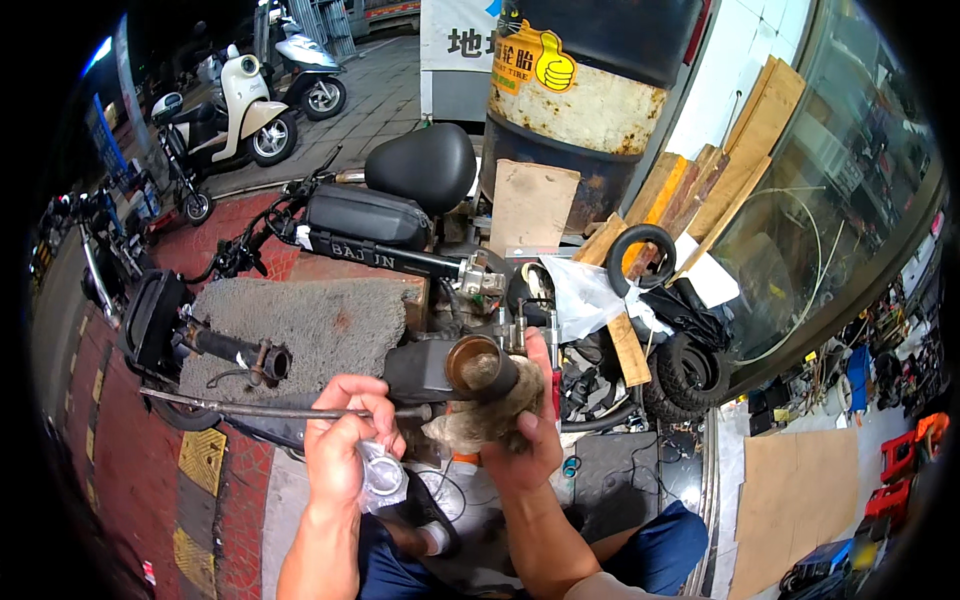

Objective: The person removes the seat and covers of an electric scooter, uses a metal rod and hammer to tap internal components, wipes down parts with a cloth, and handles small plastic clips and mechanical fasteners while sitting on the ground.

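Observation:
My left hand (348,440) is closed around a long thin metal rod (250,410) that lies level, its wider end close to the black frame. A small clear plastic bag (384,478) with a pale ring in it hangs from the same hand. My right hand (528,452) grips a dirty, greyish-brown rag (500,418) against the short dark tube (478,362) of the frame. Some of the rag shows inside the tube's open, brown-stained mouth. A black box-shaped frame piece (418,372) joins the tube on its left. My right index finger sticks up beside the rag.
Left of the frame, grey carpet (300,325) carries a dark tube with a lever (262,362). Behind lie a scooter's handlebar stem (370,258) and black seat (420,168). A rusty drum (590,120), wooden boards (745,150) and small tyres (690,375) stand toward the right.

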A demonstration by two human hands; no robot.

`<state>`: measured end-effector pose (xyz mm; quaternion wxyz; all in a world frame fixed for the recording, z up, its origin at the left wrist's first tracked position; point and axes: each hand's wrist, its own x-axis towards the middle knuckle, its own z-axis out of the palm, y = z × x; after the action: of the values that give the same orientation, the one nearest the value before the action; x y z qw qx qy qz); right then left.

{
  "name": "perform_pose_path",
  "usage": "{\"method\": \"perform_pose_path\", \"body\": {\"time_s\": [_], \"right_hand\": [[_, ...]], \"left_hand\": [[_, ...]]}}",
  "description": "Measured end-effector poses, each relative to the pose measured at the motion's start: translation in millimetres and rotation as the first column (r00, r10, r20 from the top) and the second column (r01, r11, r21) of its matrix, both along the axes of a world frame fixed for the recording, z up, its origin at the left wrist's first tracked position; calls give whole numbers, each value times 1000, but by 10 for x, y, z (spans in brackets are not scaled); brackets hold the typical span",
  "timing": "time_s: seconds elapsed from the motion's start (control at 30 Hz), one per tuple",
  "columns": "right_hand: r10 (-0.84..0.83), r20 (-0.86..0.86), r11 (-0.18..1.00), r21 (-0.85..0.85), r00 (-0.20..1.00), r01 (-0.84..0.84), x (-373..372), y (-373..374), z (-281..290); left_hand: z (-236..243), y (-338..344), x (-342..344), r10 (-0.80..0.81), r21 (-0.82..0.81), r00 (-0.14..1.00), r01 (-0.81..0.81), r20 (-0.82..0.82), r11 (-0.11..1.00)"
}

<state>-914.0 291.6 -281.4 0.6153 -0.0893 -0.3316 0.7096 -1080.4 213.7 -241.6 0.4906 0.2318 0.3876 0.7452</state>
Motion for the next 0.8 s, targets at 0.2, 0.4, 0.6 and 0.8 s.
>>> {"method": "perform_pose_path", "body": {"time_s": [0.2, 0.4, 0.6, 0.8], "right_hand": [[265, -333, 935, -139, 905, -325, 142, 58, 60], [243, -491, 850, -308, 837, -428, 155, 149, -92], [249, -390, 893, -262, 887, -366, 122, 266, -236], [80, -168, 922, -363, 982, -138, 236, 185, -389]], "left_hand": [[73, 53, -102, -124, -87, 981, 112, -147, 990], [49, 50, -243, -247, -94, 966, 239, -83, 966], [-43, 55, -333, -323, -139, 940, 307, -113, 942], [-100, 70, -380, -334, -81, 937, 327, -99, 941]]}}
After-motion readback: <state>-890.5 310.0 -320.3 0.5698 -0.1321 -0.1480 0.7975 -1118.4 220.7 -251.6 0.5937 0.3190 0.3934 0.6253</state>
